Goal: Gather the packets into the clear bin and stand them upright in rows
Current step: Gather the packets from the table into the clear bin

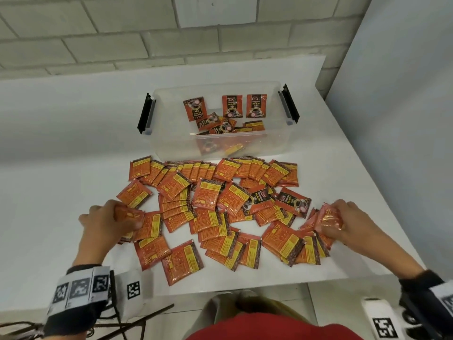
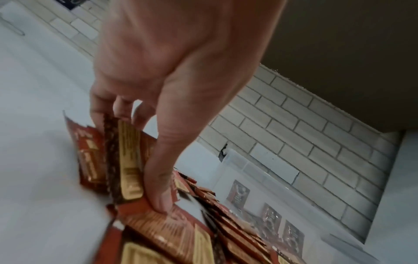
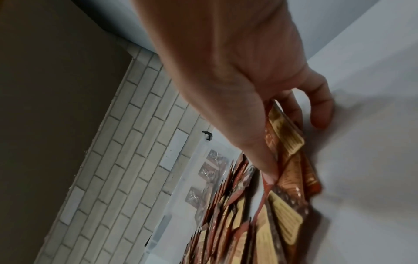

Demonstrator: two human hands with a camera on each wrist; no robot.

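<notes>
Packets (image 1: pixel 210 212) scattered across table (image 1: pixel 61 168), frame centre; several inside clear bin (image 1: pixel 171 143), upper centre. Left hand (image 1: pixel 107 222) pinches packets at lower left; right hand (image 1: pixel 348 222) pinches packets at lower right.

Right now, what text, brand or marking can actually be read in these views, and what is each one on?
"D2X" and "BLACK": upright packets against the far wall of the clear bin.
"D2X", "BLACK": face-up packet in the table pile.
Yellow panels on the packet backs: print too small to read.
Square black-and-white coded markers on the left wristband: patterns, no words.
Both wrist views: packet print too blurred to read.
</notes>
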